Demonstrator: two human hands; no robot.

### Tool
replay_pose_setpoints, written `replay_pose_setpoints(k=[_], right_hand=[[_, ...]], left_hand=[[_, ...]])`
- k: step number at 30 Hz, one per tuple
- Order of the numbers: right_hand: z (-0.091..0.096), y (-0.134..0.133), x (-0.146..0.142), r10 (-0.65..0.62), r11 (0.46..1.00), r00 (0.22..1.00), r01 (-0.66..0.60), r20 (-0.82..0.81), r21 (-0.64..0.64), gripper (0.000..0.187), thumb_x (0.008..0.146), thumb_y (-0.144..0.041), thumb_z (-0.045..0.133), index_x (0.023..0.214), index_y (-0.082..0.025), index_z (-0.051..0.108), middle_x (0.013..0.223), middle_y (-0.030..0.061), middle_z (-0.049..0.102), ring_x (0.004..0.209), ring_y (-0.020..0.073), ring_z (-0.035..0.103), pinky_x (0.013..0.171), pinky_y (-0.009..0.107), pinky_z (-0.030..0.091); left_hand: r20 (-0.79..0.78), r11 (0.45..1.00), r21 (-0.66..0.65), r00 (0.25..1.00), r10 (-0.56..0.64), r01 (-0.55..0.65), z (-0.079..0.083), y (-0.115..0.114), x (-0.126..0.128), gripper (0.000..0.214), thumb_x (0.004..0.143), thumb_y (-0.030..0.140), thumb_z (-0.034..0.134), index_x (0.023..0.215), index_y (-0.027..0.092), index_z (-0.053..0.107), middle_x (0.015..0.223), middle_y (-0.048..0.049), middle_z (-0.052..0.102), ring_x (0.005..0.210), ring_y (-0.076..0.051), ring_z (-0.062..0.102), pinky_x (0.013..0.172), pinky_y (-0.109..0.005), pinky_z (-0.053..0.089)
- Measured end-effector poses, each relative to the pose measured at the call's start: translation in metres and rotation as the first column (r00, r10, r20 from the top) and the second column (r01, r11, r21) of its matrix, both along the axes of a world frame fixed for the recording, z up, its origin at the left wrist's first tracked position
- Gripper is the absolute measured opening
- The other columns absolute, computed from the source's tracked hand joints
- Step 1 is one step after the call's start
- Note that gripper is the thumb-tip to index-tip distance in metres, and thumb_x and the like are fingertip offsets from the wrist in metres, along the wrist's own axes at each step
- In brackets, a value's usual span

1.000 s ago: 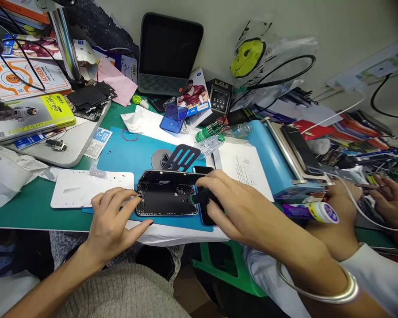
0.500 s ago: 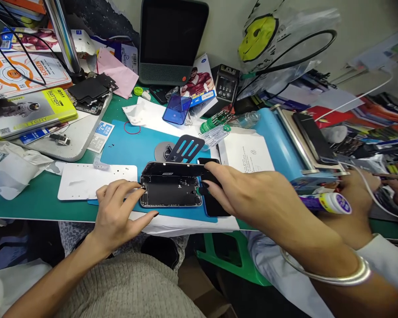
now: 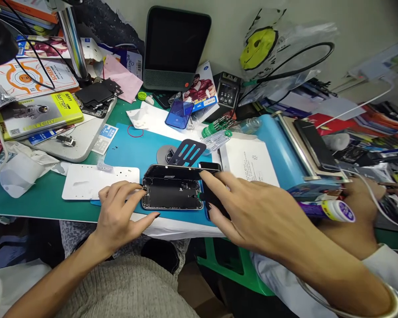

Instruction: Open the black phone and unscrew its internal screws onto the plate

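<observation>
An opened smartphone lies on the blue mat, its inside showing a broad black area and small parts along the edges. Its screen is tilted up along the far side, in front of a black slotted stand. My left hand has its fingertips at the phone's left end, the thumb stretched away. Over the right end reaches my right hand, index finger at the screen's corner and thumb apart below. A small green and black bit between them is hard to make out. Beneath this hand a second dark phone is partly hidden.
Left of the phone lies a white plate with holes. Green-handled screwdrivers stand behind, near a blue translucent sheet. At right are a purple and white tube, a blue roll-like device and another person's arm.
My right thumb and index finger have spread further apart at the phone's right end. My left hand stays at the left end. The whole view has shifted slightly.
</observation>
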State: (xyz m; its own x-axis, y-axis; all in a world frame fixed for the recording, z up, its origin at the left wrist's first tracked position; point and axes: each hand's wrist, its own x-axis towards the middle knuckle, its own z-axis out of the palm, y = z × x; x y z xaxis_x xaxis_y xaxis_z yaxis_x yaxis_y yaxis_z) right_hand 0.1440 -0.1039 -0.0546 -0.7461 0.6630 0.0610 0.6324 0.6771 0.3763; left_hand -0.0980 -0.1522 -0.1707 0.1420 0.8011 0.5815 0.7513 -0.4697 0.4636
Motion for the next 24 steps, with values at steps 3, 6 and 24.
replay_pose_setpoints(k=[3,6,24], right_hand=[[-0.002,-0.001,0.002,0.061,0.984,0.991,-0.08,-0.123,-0.16,0.036,0.084,-0.013,0.039,0.118,-0.008,0.051,0.097,0.0134,0.064,0.067,0.0188,0.063,0.052,0.029,0.046],[-0.01,0.003,0.006,0.149,0.986,0.978,-0.157,-0.144,-0.049,0.028,0.089,-0.011,0.035,0.108,-0.009,0.055,0.079,0.0089,0.064,0.046,0.0154,0.055,0.041,0.029,0.038],[-0.027,0.008,0.018,0.069,0.996,0.979,-0.079,-0.193,-0.042,0.033,0.093,-0.026,0.03,0.116,-0.014,0.051,0.089,0.009,0.066,0.053,0.0155,0.062,0.042,0.027,0.045]], left_hand=[[0.028,0.999,0.037,0.999,0.036,-0.037,-0.001,-0.003,0.002,0.041,0.081,0.036,0.075,0.113,0.016,0.057,0.105,-0.0113,0.066,0.101,-0.029,0.062,0.086,-0.043,0.039],[0.208,0.986,0.069,0.969,0.135,-0.152,-0.004,-0.009,0.004,0.089,0.079,0.041,0.077,0.146,0.01,0.027,0.116,-0.0188,0.06,0.101,-0.029,0.061,0.087,-0.044,0.045],[0.398,0.883,0.007,0.811,0.429,-0.47,-0.003,-0.017,-0.019,0.09,0.081,0.028,0.073,0.153,0.018,0.02,0.107,-0.0101,0.056,0.098,-0.022,0.055,0.085,-0.037,0.043]])
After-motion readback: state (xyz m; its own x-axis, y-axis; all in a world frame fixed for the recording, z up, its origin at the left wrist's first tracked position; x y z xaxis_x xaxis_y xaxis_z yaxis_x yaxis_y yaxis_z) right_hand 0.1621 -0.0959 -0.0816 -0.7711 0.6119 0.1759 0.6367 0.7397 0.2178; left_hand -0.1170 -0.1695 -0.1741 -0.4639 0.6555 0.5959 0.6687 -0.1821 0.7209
